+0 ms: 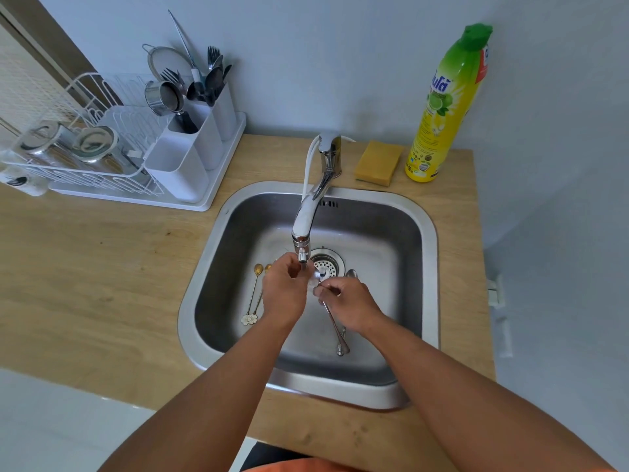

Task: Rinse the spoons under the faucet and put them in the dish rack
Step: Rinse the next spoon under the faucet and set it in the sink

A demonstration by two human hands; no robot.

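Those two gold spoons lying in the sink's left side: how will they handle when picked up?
The gold spoons look thin and long, so probably light and stiff. Lying flat on the wet steel sink, they are likely slippery and hard to pinch. Their flower-shaped ends may offer better purchase.

Both forearms are bare, no sleeves, watches or rings visible. The left hand (284,294) and right hand (354,310) are ungloved. An orange garment (306,466) shows at 6 o'clock.

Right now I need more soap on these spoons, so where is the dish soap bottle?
In the head view, the dish soap bottle stands upright at the counter's back right corner against the wall, just right of the yellow sponge and behind the sink.
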